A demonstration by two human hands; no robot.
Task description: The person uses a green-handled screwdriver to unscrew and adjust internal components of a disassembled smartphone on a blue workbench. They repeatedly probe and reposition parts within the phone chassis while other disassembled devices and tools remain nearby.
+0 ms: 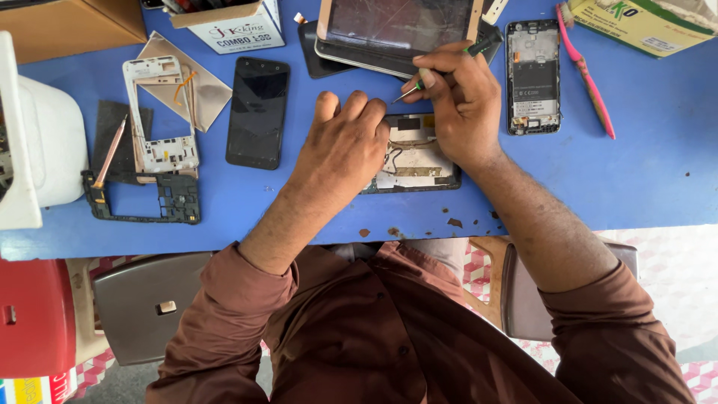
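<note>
An opened phone (415,161) with its back off lies on the blue table (643,179) near the front edge. My left hand (340,142) rests on its left end, fingers curled over the top edge, holding it down. My right hand (460,101) grips a small screwdriver (449,71) with a green and black handle. Its tip points down-left to the phone's upper edge. Most of the phone's left half is hidden under my left hand.
A black phone (258,112) lies to the left, beside a white phone frame (161,112) and a black frame (146,198). A cracked tablet (396,34) sits behind my hands, another opened phone (532,75) and a pink toothbrush (587,75) at right. Boxes line the back edge.
</note>
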